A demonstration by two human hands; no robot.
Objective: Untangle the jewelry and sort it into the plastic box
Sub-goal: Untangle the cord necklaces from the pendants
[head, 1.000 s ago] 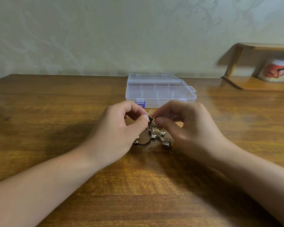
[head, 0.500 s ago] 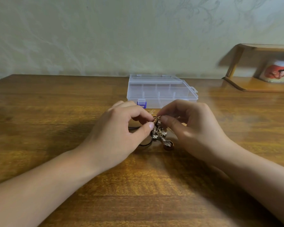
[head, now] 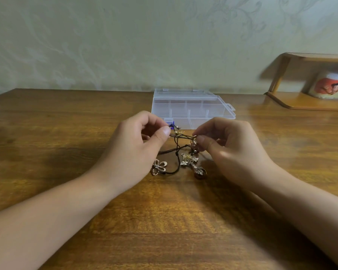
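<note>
A tangle of jewelry lies on the wooden table (head: 66, 123) between my hands: dark cords (head: 177, 152), a silver cross pendant (head: 192, 165) and a flower-shaped pendant (head: 159, 167). My left hand (head: 137, 149) pinches one end of a dark cord between thumb and fingers. My right hand (head: 234, 151) pinches the other end near a small metal ring, so the cord stretches taut between them. Behind the hands stands the clear plastic box (head: 191, 108) with dividers, its lid shut and a blue clasp at the front.
A wooden shelf (head: 308, 102) stands at the back right with a printed mug (head: 329, 85) on it. A pale patterned wall rises right behind the table's far edge.
My hands have drawn apart, pulling a dark cord taut between them. The tangle has spread out, and the flower pendant now shows beside my left hand.
</note>
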